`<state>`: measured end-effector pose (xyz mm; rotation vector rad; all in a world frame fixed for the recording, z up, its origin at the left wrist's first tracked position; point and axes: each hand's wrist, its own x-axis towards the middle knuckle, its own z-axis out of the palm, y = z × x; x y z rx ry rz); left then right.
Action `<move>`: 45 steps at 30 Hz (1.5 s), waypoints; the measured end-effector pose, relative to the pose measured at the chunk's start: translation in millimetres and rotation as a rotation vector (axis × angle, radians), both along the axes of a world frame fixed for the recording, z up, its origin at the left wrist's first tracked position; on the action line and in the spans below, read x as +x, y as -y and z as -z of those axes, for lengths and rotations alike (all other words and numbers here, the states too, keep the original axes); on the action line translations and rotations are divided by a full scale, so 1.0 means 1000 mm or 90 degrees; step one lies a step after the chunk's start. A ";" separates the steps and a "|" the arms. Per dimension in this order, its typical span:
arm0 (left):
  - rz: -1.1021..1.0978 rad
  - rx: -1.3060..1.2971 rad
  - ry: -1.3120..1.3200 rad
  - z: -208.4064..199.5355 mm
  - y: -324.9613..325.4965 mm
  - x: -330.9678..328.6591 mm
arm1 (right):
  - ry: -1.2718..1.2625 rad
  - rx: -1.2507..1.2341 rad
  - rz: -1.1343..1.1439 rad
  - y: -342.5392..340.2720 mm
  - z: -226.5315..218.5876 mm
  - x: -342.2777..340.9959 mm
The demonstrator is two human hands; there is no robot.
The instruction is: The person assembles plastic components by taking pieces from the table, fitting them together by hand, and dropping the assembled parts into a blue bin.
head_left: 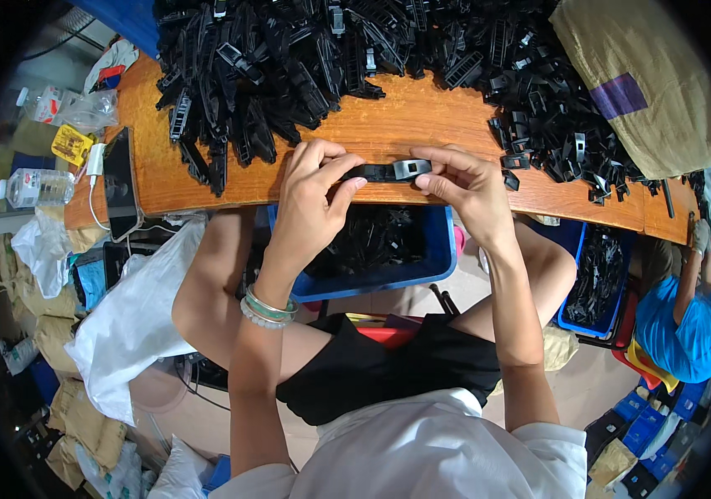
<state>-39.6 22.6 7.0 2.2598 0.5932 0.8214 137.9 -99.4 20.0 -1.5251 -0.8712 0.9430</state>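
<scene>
- At the far left of the wooden bench (pixel 388 125), a dark phone (pixel 120 179) leans at the edge beside a clear water bottle (pixel 35 187); I judge a knock from an elbow could tip it off.
- A heap of black plastic clips (pixel 264 66), glossy, ribbed and angular, lies just beyond the hands; loose ones near the rim could slide off.
- My left hand (pixel 309 204), bangles at the wrist, pinches one end of a slim black plastic strip (pixel 388 171), fingers closed on it.
- The strip lies level above the bench's front edge, spanning both hands, with a paler square buckle toward its right.
- My right hand (pixel 467 191) grips the other end, thumb and fingers shut. I judge a slip would drop it into the blue bin (pixel 442 266) below.
- At right, a tan woven sack (pixel 654 83), coarse and creased.
</scene>
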 end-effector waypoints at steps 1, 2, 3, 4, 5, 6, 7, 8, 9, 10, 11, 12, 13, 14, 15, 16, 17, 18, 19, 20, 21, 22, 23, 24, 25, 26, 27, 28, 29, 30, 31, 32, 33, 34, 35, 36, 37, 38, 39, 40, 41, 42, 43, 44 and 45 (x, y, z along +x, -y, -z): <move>0.004 0.001 -0.001 0.000 0.000 0.000 | 0.053 -0.011 -0.003 0.000 0.000 -0.001; 0.004 -0.002 -0.003 0.000 0.000 0.000 | 0.052 -0.014 -0.004 0.000 -0.001 -0.002; 0.008 0.002 -0.006 0.000 0.000 -0.001 | 0.171 0.003 -0.005 0.000 -0.004 -0.004; 0.011 0.006 -0.009 -0.001 -0.001 -0.001 | 0.291 0.022 -0.007 -0.001 -0.007 -0.005; 0.009 0.004 -0.011 -0.001 -0.001 -0.001 | 0.290 0.020 -0.009 0.000 -0.009 -0.006; 0.016 0.002 -0.008 -0.001 -0.001 -0.001 | 0.310 0.030 -0.012 0.002 -0.011 -0.005; 0.021 0.001 -0.007 -0.001 -0.002 -0.002 | 0.330 0.041 -0.016 0.003 -0.012 -0.004; 0.018 0.000 -0.009 -0.002 -0.002 -0.002 | 0.269 0.021 -0.003 0.003 -0.013 -0.006; 0.022 0.002 -0.016 -0.003 -0.002 -0.003 | 0.267 0.021 -0.006 0.004 -0.009 -0.005; 0.029 0.003 -0.022 -0.003 -0.001 -0.003 | 0.285 0.031 0.024 0.007 -0.004 -0.004; 0.028 0.000 -0.023 -0.004 -0.001 -0.002 | 0.304 0.041 0.055 0.009 -0.001 -0.002; 0.030 -0.001 -0.025 -0.004 0.000 -0.001 | 0.278 0.026 0.058 0.012 0.001 -0.001; 0.032 -0.003 -0.029 -0.004 0.000 -0.002 | 0.276 0.024 0.057 0.011 0.000 -0.002; 0.031 -0.005 -0.031 -0.004 -0.001 -0.003 | 0.325 0.033 0.040 0.009 -0.004 -0.003; 0.029 0.000 -0.034 -0.004 -0.002 -0.004 | 0.373 0.042 0.024 0.007 -0.005 -0.004; 0.028 0.005 -0.035 -0.004 -0.003 -0.003 | 0.373 0.041 0.025 0.007 -0.003 -0.006; 0.029 0.004 -0.036 -0.003 -0.003 -0.002 | 0.357 0.061 0.040 0.009 0.000 -0.009; 0.035 0.000 -0.034 -0.003 -0.003 -0.001 | 0.341 0.080 0.056 0.009 0.002 -0.011; 0.039 -0.005 -0.035 -0.003 -0.001 -0.001 | 0.338 0.079 0.055 0.010 0.002 -0.011; 0.038 -0.007 -0.037 -0.003 -0.002 -0.001 | 0.358 0.077 0.052 0.012 0.002 -0.010; 0.042 0.003 -0.031 -0.004 -0.003 0.000 | 0.378 0.076 0.049 0.012 0.002 -0.009; 0.045 0.014 -0.027 -0.005 -0.004 0.001 | 0.380 0.093 0.028 0.010 0.001 -0.007; 0.045 0.013 -0.029 -0.005 -0.003 0.002 | 0.379 0.092 0.028 0.007 0.001 -0.008; 0.061 0.003 -0.024 -0.005 -0.002 0.002 | 0.398 0.098 0.005 0.002 0.000 -0.013; 0.076 -0.004 -0.018 -0.005 -0.002 0.003 | 0.419 0.107 -0.017 -0.003 -0.001 -0.015; 0.083 -0.014 -0.008 -0.004 -0.004 0.002 | 0.460 0.127 -0.011 -0.006 -0.002 -0.016; 0.083 -0.009 -0.006 -0.003 -0.004 0.003 | 0.462 0.131 -0.010 -0.005 -0.001 -0.018; 0.081 -0.008 -0.002 -0.002 -0.003 0.004 | 0.460 0.134 0.018 -0.004 0.003 -0.021; 0.079 -0.006 0.002 -0.002 -0.003 0.004 | 0.458 0.137 0.046 -0.002 0.006 -0.023; 0.080 0.000 0.004 -0.004 -0.002 0.001 | 0.482 0.120 0.048 0.001 0.006 -0.023; 0.125 -0.107 0.025 -0.008 -0.003 -0.003 | 0.481 0.127 0.050 0.006 0.009 -0.026; 0.173 -0.213 0.049 -0.013 -0.004 -0.006 | 0.475 0.139 0.019 0.016 0.009 -0.030; 0.176 -0.206 0.051 -0.017 -0.006 -0.010 | 0.470 0.151 -0.011 0.025 0.010 -0.035; 0.087 -0.101 0.064 -0.022 -0.008 -0.015 | 0.499 0.176 -0.056 0.034 0.009 -0.040; -0.003 0.002 0.075 -0.024 -0.009 -0.024 | 0.557 0.180 -0.063 0.039 0.003 -0.049; -0.075 0.170 0.059 -0.021 -0.020 -0.027 | 0.601 0.203 -0.030 0.041 0.005 -0.050; -0.099 0.269 0.002 -0.020 -0.028 -0.027 | 0.650 0.225 0.002 0.044 0.008 -0.047; -0.113 0.387 -0.066 -0.020 -0.036 -0.025 | 0.704 0.202 0.094 0.047 0.011 -0.040; -0.126 0.504 -0.135 -0.019 -0.042 -0.024 | 0.756 0.177 0.186 0.052 0.013 -0.029; -0.130 0.505 -0.135 -0.019 -0.045 -0.023 | 0.755 0.130 0.264 0.055 0.014 -0.018; -0.101 0.522 -0.147 -0.017 -0.048 -0.021 | 0.754 0.083 0.340 0.057 0.015 -0.007; -0.072 0.538 -0.159 -0.016 -0.050 -0.022 | 0.754 0.088 0.338 0.058 0.015 0.002; -0.075 0.538 -0.158 -0.014 -0.047 -0.021 | 0.781 0.055 0.322 0.059 0.015 0.011; -0.042 0.507 -0.158 -0.011 -0.041 -0.021 | 0.805 0.021 0.306 0.059 0.016 0.015; -0.010 0.475 -0.159 -0.008 -0.034 -0.020 | 0.805 0.026 0.303 0.059 0.017 0.014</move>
